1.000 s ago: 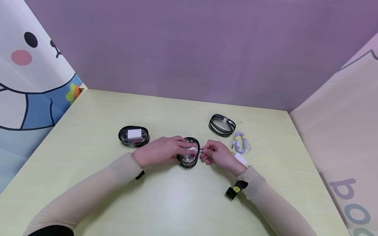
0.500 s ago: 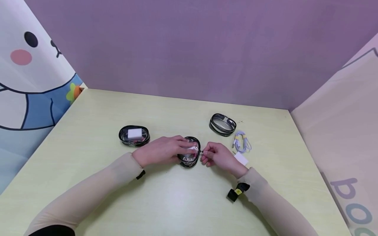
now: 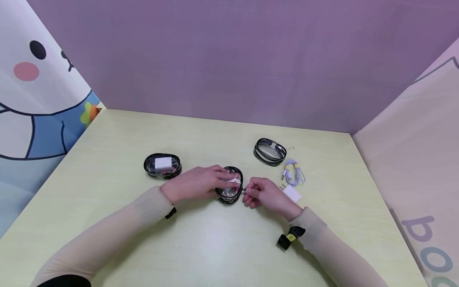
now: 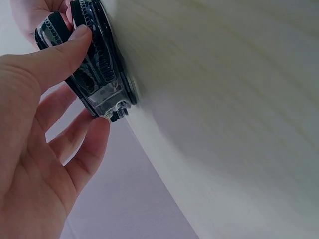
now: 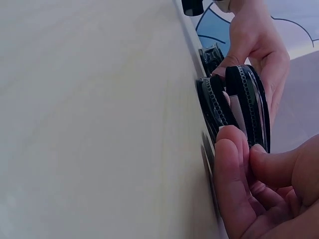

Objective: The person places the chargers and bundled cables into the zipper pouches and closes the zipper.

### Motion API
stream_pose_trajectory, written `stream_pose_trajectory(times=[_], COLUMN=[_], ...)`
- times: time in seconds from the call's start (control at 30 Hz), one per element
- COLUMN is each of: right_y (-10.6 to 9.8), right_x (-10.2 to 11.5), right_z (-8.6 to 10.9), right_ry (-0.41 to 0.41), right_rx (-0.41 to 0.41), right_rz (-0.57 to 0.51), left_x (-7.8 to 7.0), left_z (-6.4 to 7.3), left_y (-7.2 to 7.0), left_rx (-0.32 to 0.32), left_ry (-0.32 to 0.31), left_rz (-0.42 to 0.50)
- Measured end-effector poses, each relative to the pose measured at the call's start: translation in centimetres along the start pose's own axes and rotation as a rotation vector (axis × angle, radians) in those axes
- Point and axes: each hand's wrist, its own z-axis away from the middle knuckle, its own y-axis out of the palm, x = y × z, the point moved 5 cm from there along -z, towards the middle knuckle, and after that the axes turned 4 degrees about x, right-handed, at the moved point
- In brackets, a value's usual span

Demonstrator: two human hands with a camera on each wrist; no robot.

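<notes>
A small clear zip pouch [image 3: 229, 194] with black edging stands at mid-table. My left hand [image 3: 195, 182] grips it from the left, fingers over its clear face and, in the left wrist view, thumb [image 4: 79, 37] on its edge. At its right side my right hand [image 3: 267, 195] pinches the small dark zipper pull [image 3: 244, 190] between thumb and forefinger. The right wrist view shows the two toothed zipper edges [image 5: 244, 89] parted, with something white [image 5: 237, 112] between them. Fingertips mostly hide the pull there.
Left of my hands lies a similar pouch [image 3: 174, 169] with a white block [image 3: 163, 163] in it. At back right stands another black-edged clear pouch [image 3: 270, 152]. Near my right hand are a coiled white cable [image 3: 295, 175] with yellow ties and a white plug charger [image 3: 292, 193]. A purple wall [image 3: 229, 71] rises behind.
My right hand has slid a little toward me along the pouch's right side, still pinching the zipper pull, uncovering more of the white charger. The left hand and pouch stay in place.
</notes>
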Motion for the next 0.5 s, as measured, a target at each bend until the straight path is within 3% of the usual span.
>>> stream_pose_trajectory(times=[0.5], right_y=[0.27], right_x=[0.14], right_z=[0.42], right_ry=[-0.024], right_rx=[0.044], right_rz=[0.016], left_x=[-0.2], left_z=[-0.16], left_y=[0.14], left_rx=[0.002], left_ry=[-0.009], left_rz=[-0.032])
